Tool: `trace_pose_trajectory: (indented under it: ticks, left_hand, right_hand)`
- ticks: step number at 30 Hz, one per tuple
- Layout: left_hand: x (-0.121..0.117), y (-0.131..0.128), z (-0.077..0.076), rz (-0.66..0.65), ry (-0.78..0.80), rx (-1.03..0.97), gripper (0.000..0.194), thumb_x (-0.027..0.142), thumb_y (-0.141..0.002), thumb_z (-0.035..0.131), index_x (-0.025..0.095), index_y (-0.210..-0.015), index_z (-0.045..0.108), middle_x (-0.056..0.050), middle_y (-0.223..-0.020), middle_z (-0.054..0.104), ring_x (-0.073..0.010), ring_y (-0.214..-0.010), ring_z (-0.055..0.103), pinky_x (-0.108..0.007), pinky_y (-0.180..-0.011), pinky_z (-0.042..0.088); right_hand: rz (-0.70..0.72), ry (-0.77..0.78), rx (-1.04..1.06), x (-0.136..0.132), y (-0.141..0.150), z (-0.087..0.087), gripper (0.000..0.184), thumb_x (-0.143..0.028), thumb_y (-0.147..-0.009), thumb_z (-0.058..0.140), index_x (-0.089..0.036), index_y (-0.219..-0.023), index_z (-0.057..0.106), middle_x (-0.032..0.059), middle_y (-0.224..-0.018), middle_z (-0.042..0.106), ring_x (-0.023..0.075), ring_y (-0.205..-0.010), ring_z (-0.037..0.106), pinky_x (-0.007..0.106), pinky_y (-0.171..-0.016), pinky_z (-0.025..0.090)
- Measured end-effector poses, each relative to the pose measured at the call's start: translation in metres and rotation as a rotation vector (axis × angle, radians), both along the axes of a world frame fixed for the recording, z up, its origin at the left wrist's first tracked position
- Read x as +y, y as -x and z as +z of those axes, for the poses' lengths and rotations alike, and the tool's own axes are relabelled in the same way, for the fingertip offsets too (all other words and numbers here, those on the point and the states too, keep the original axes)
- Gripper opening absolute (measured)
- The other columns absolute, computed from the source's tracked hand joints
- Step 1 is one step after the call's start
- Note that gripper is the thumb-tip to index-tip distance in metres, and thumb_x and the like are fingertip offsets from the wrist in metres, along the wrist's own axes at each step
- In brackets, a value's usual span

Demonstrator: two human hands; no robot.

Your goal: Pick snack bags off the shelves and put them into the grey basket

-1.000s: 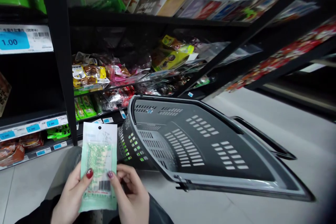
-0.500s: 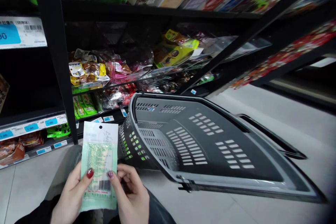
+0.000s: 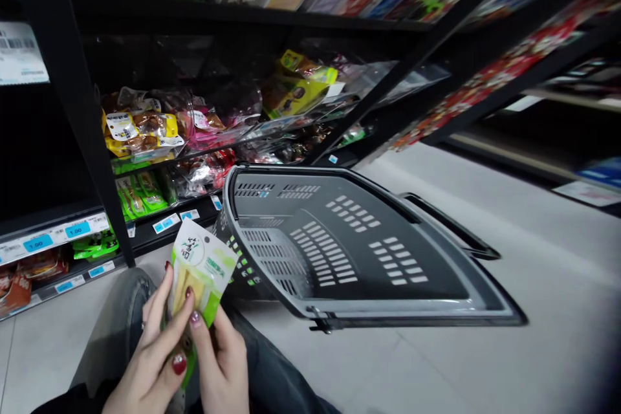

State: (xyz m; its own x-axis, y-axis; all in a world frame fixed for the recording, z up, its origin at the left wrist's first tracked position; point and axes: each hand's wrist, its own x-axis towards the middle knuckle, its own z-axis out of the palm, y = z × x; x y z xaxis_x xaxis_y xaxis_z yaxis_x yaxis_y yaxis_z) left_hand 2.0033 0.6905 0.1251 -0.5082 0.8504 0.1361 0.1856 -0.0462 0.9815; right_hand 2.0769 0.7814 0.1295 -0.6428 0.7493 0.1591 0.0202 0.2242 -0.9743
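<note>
A small green and white snack packet (image 3: 201,272) with a clear window is held up over my lap, its printed front facing me. My left hand (image 3: 150,356) grips its left and lower edge with fingers and thumb closed on it. My right hand (image 3: 220,365) pinches its lower right edge, thumb on the front. Just right of the packet a dark grey plastic shopping basket (image 3: 436,297) rests on the floor, with nothing visible inside.
Black store shelves (image 3: 72,110) stand ahead and left, stocked with bagged snacks (image 3: 140,132) and blue price tags (image 3: 77,229). More shelving runs off to the upper right. The basket's handle (image 3: 451,233) lies folded down on its far side. Pale tiled floor (image 3: 533,310) spreads to the right.
The packet has been turned over from its barcode back to its printed front and tilted right. Both hands shifted their grip. The view swung slightly right.
</note>
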Motion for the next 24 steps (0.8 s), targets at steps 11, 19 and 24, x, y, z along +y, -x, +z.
trace_pose_trajectory:
  ticks: [11, 19, 24]
  left_hand:
    - [0.003, 0.009, -0.002, 0.053, 0.085, 0.075, 0.060, 0.034, -0.081, 0.056, 0.035, -0.137, 0.033, -0.003, -0.148, 0.028, -0.0287, -0.135, 0.022, -0.044, -0.109, 0.022]
    - [0.017, 0.014, -0.013, 0.215, 0.057, -0.670, 0.049, 0.039, -0.078, 0.060, 0.022, -0.122, 0.052, -0.007, -0.120, 0.061, -0.0239, -0.109, 0.057, -0.025, -0.085, 0.050]
    - [0.039, 0.020, -0.014, -0.012, 0.163, -0.436, 0.033, 0.039, -0.082, 0.055, 0.019, -0.107, 0.061, -0.007, -0.104, 0.068, -0.0206, -0.093, 0.062, -0.026, -0.082, 0.049]
  right_hand:
    - [0.021, 0.156, 0.122, 0.008, -0.008, -0.018, 0.038, -0.041, -0.089, 0.041, -0.022, -0.117, 0.058, 0.0101, -0.113, 0.062, 0.0242, -0.101, 0.059, 0.036, -0.081, 0.050]
    - [-0.233, -0.201, -0.143, 0.022, 0.005, 0.000, 0.037, -0.022, -0.078, 0.059, -0.021, -0.114, 0.051, 0.0060, -0.095, 0.056, 0.0173, -0.082, 0.056, 0.031, -0.073, 0.049]
    - [0.136, -0.156, -0.196, 0.069, -0.014, 0.029, 0.017, -0.027, -0.082, 0.054, -0.016, -0.073, 0.063, 0.0017, -0.067, 0.057, 0.0142, -0.065, 0.055, 0.025, -0.060, 0.046]
